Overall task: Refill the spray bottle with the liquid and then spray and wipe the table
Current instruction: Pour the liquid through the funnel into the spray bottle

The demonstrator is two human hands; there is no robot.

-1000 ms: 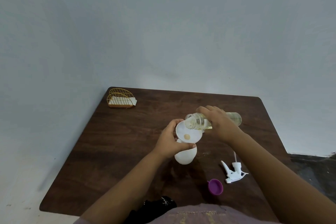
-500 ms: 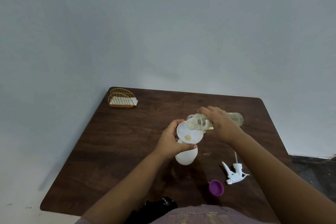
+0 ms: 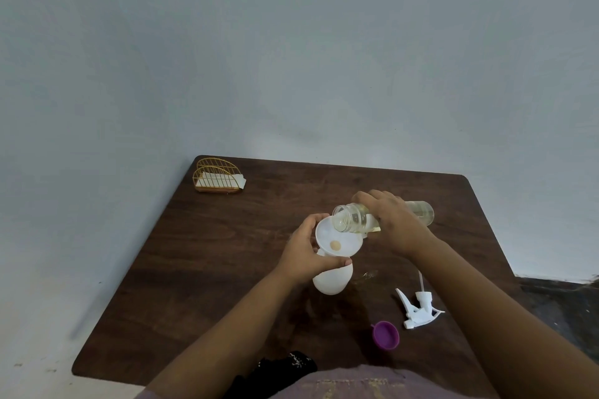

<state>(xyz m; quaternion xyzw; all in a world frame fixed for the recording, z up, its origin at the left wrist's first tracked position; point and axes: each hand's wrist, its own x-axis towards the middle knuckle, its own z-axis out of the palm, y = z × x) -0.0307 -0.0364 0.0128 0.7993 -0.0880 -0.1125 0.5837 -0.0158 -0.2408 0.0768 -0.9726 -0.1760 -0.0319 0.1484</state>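
A white spray bottle stands in the middle of the dark wooden table with a white funnel in its neck. My left hand grips the bottle's neck under the funnel. My right hand holds a clear bottle of pale yellow liquid tipped almost level, its open mouth over the funnel's rim. A little yellowish liquid sits at the funnel's centre. The white trigger sprayer head lies detached on the table to the right.
A purple cap lies open side up near the front edge. A gold wire holder with white napkins stands at the far left corner. A dark cloth lies at the near edge. A small wet spot shines beside the spray bottle.
The view has shifted very slightly; both hands hold the same pose with the clear bottle tipped over the funnel.
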